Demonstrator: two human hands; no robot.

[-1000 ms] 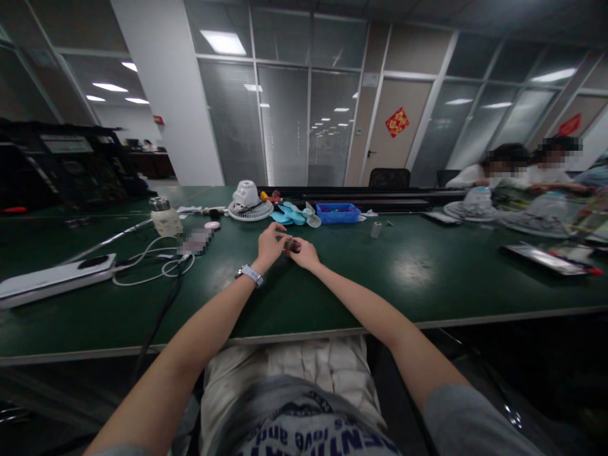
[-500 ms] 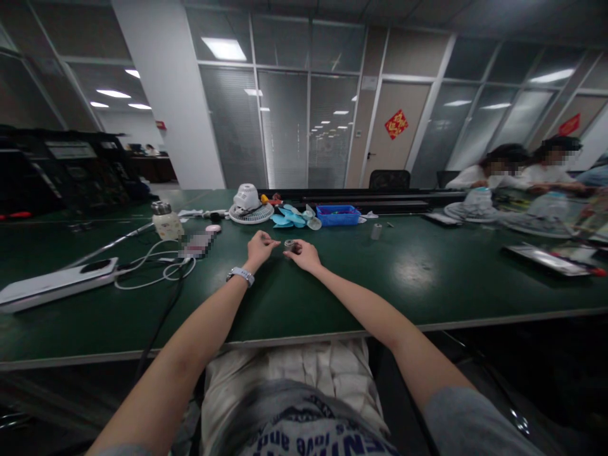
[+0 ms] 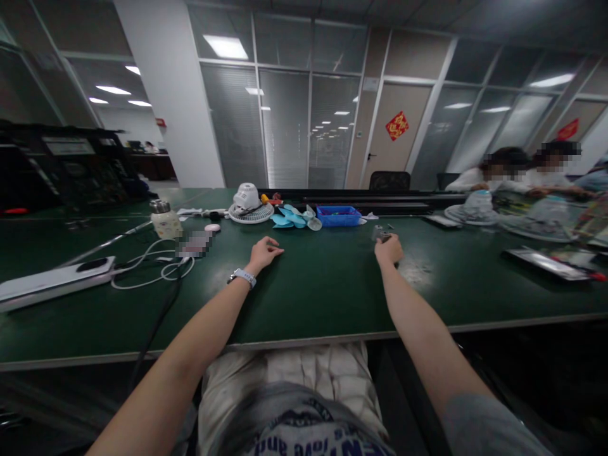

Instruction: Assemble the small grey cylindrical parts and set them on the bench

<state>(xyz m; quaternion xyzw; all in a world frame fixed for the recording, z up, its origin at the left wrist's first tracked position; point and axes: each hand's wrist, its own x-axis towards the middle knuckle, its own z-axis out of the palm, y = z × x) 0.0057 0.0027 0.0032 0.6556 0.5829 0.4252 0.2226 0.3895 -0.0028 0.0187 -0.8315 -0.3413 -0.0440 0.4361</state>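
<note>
My right hand point(image 3: 389, 249) is out over the right part of the green table point(image 3: 323, 285), its fingers closed around a small grey metal cylinder point(image 3: 385, 236), mostly covered by them. Just behind stands a second grey cylinder point(image 3: 377, 230); whether the two touch I cannot tell. My left hand point(image 3: 266, 253), with a watch point(image 3: 242, 277) on the wrist, rests left of the middle of the table. Its thumb and fingers are loosely bent and apart, with nothing visible between them.
Along the back are a white fan housing point(image 3: 247, 197) on a round grille, blue fan blades point(image 3: 288, 218) and a blue tray point(image 3: 338, 216). A bottle point(image 3: 165, 220), white cables and a power strip point(image 3: 57, 282) lie left. A tablet-like device point(image 3: 551, 263) and co-workers are right.
My right hand has moved right with the metal cylinder, away from my left hand to beside the other cylinder. My left hand stays about where it was, its fingers a little further apart.
</note>
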